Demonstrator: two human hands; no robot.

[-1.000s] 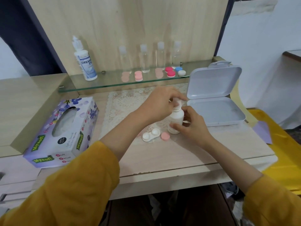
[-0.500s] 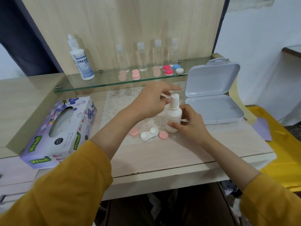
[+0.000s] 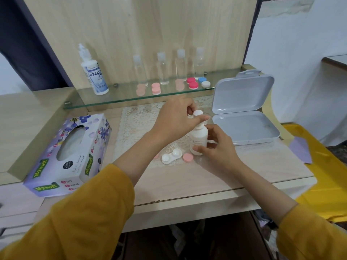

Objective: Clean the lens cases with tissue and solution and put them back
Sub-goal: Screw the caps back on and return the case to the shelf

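Lens case (image 3: 171, 156) lies open just left of bottle (image 3: 199, 136); right hand (image 3: 219, 149) grips it, left hand (image 3: 174, 119) pinches white cap (image 3: 198, 113) above.

The left sleeve (image 3: 78, 218) and right sleeve (image 3: 309, 237) are long, plain and yellow like mustard. They stop above the wrists. The left hand (image 3: 174, 119) and right hand (image 3: 218, 147) are bare.

A light wood desk (image 3: 244, 175) has a tall wood back (image 3: 150, 25) at 12 o'clock. A white wall (image 3: 293, 44) is at 2 o'clock.
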